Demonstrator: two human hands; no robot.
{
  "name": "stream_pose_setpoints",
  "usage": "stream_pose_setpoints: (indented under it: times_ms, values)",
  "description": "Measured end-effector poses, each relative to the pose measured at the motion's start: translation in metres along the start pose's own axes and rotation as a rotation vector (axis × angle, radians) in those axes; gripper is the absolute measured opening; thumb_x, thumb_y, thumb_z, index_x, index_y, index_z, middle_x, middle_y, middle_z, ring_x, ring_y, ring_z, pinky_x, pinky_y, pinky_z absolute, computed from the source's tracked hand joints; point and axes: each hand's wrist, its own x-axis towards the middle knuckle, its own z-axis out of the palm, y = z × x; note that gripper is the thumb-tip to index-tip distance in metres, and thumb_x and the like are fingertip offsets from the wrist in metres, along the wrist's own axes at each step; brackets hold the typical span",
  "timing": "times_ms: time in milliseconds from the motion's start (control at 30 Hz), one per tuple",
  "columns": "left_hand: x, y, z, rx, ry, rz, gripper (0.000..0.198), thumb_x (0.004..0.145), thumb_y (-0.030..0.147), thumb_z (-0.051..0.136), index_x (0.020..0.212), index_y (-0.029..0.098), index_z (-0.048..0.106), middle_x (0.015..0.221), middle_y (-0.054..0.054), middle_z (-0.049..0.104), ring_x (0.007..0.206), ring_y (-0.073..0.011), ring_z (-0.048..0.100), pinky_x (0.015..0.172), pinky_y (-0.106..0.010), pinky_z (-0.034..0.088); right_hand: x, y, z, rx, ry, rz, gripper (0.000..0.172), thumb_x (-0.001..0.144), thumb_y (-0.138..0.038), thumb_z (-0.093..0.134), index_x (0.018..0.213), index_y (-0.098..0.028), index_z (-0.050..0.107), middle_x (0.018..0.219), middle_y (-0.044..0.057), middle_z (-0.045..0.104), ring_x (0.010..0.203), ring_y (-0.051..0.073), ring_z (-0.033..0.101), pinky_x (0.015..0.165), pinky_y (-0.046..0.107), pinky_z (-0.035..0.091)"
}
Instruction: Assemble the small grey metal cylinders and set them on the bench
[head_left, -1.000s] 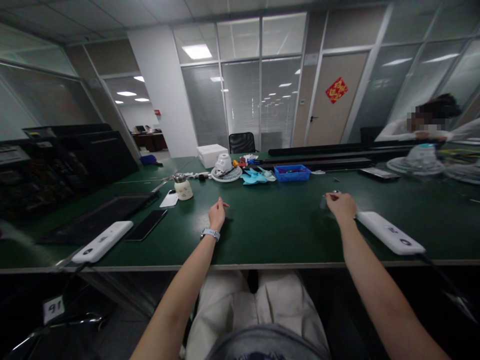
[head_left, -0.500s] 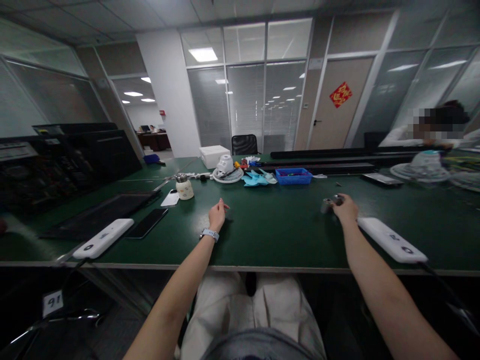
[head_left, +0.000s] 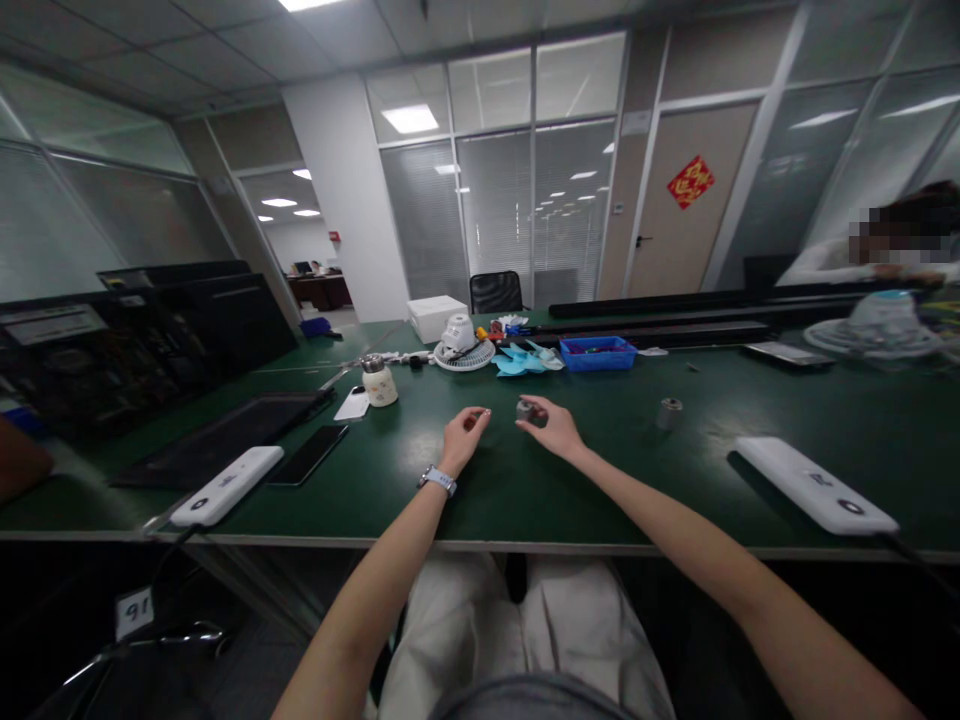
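My right hand pinches a small grey metal cylinder between thumb and fingers, a little above the green tabletop. To its left is my left hand, a watch on its wrist. The left fingers are loosely curled, with a gap at the thumb and nothing visible between them. A gap separates the two hands. A second metal cylinder, with a small knob on top, stands upright on the table to the right of my right hand.
Beyond my hands lie a white fan part, blue fan blades and a blue tray. A cream bottle and a dark phone are at left. White power banks flank me. A person sits at far right.
My right hand has moved left toward my left hand, carrying one metal cylinder away from beside the other. The left hand's fingers have turned toward it. The view has shifted slightly.
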Motion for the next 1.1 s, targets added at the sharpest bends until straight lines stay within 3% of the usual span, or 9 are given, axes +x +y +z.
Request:
stream_pose_setpoints:
  times_ms: [100, 233, 433, 667, 833, 933, 1100]
  values:
    - [0.0, 0.002, 0.006, 0.022, -0.009, 0.105, 0.038, 0.081, 0.049, 0.058, 0.102, 0.02, 0.07, 0.082, -0.004, 0.065, 0.072, -0.0132, 0.055, 0.068, -0.025, 0.044, 0.003, -0.009, 0.035, 0.099, -0.04, 0.012, 0.049, 0.071, -0.027, 0.068, 0.119, -0.021, 0.059, 0.102, 0.004, 0.069, 0.082, 0.015, 0.065, 0.078, 0.029, 0.052]
    - [0.005, 0.003, 0.014, 0.064, -0.013, 0.153, 0.032, 0.082, 0.042, 0.059, 0.102, 0.02, 0.07, 0.091, -0.006, 0.066, 0.079, -0.0144, 0.056, 0.075, -0.027, 0.046, 0.003, -0.008, 0.049, 0.13, -0.066, 0.012, 0.054, 0.071, -0.023, 0.066, 0.124, -0.023, 0.052, 0.099, 0.002, 0.069, 0.086, 0.015, 0.065, 0.08, 0.029, 0.052]
    - [0.011, 0.01, 0.022, 0.127, -0.05, 0.127, 0.027, 0.082, 0.041, 0.059, 0.09, 0.021, 0.074, 0.09, -0.006, 0.066, 0.084, -0.0159, 0.057, 0.08, -0.028, 0.046, -0.001, -0.002, 0.049, -0.005, -0.082, 0.039, 0.058, 0.072, -0.024, 0.067, 0.126, -0.026, 0.045, 0.097, 0.001, 0.068, 0.09, 0.017, 0.065, 0.084, 0.033, 0.051]
    - [0.025, 0.003, 0.009, 0.184, 0.075, 0.094, 0.03, 0.084, 0.044, 0.056, 0.095, 0.023, 0.075, 0.092, -0.006, 0.068, 0.093, -0.0176, 0.057, 0.089, -0.031, 0.041, -0.002, -0.002, 0.048, -0.068, -0.052, 0.081, 0.056, 0.074, -0.031, 0.067, 0.125, -0.024, 0.046, 0.097, 0.003, 0.066, 0.088, 0.017, 0.064, 0.083, 0.034, 0.05]
    - [0.021, -0.019, -0.011, 0.43, -0.089, -0.063, 0.029, 0.077, 0.052, 0.062, 0.09, 0.029, 0.076, 0.103, -0.008, 0.063, 0.104, -0.0251, 0.049, 0.092, -0.037, 0.037, -0.004, -0.003, 0.044, -0.153, -0.027, 0.076, 0.051, 0.076, -0.033, 0.064, 0.123, -0.022, 0.048, 0.108, 0.006, 0.064, 0.093, 0.018, 0.062, 0.086, 0.036, 0.049]
    - [0.018, -0.026, -0.014, 0.512, -0.165, -0.086, 0.03, 0.075, 0.055, 0.062, 0.088, 0.032, 0.077, 0.108, -0.008, 0.06, 0.106, -0.0279, 0.046, 0.091, -0.038, 0.037, -0.005, -0.003, 0.042, -0.182, -0.026, 0.09, 0.051, 0.076, -0.035, 0.064, 0.123, -0.022, 0.048, 0.111, 0.007, 0.062, 0.095, 0.019, 0.061, 0.087, 0.037, 0.048]
    - [0.021, -0.029, -0.011, 0.489, -0.079, -0.08, 0.035, 0.085, 0.049, 0.051, 0.097, 0.027, 0.075, 0.104, -0.009, 0.065, 0.105, -0.0248, 0.05, 0.094, -0.037, 0.036, -0.006, -0.005, 0.038, -0.174, -0.033, 0.065, 0.052, 0.077, -0.039, 0.063, 0.124, -0.023, 0.049, 0.12, 0.008, 0.057, 0.097, 0.02, 0.06, 0.088, 0.038, 0.048]
